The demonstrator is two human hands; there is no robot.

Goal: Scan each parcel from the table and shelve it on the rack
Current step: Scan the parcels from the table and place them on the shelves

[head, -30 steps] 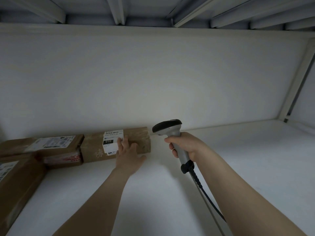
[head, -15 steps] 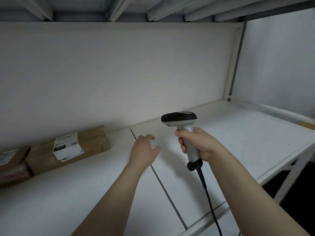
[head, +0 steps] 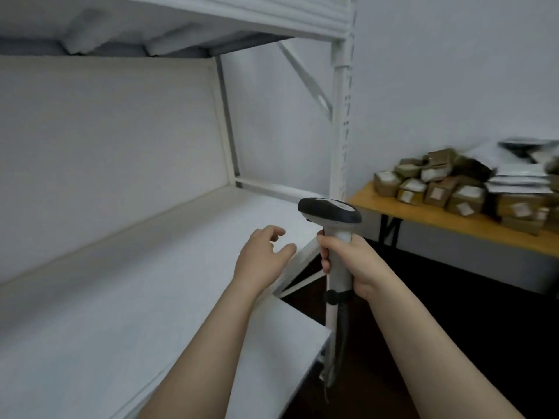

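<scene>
The right hand (head: pixel 354 261) is clenched around the pale grip of a handheld scanner (head: pixel 331 217), holding it upright with its dark head at the top and pointing left; a dark cable (head: pixel 343 325) drops from the base of the grip down past the rack's front post. The left hand (head: pixel 260 258) is released and grasps nothing, fingers (head: pixel 276 231) loosely spread and slightly curled, hovering over the front right part of the white shelf (head: pixel 121 297) of the rack (head: pixel 340 116), just left of the scanner and apart from it. The part of the shelf in view carries no parcel. Another white shelf runs overhead, and a diagonal brace meets the front post near the top.

The parcels (head: pixel 447 189) lie well to the right, heaped on a wooden-topped surface (head: pixel 429 219) that stands beyond the rack against the pale wall. They are small brown cartons with white labels, stacked loosely several deep, with some flat white packets (head: pixel 520 179) piled among them toward the right edge; that side of the view is blurred, so the labels cannot be read. Neither hand is near the heap. Both forearms are bare and reach forward from the bottom of the view
</scene>
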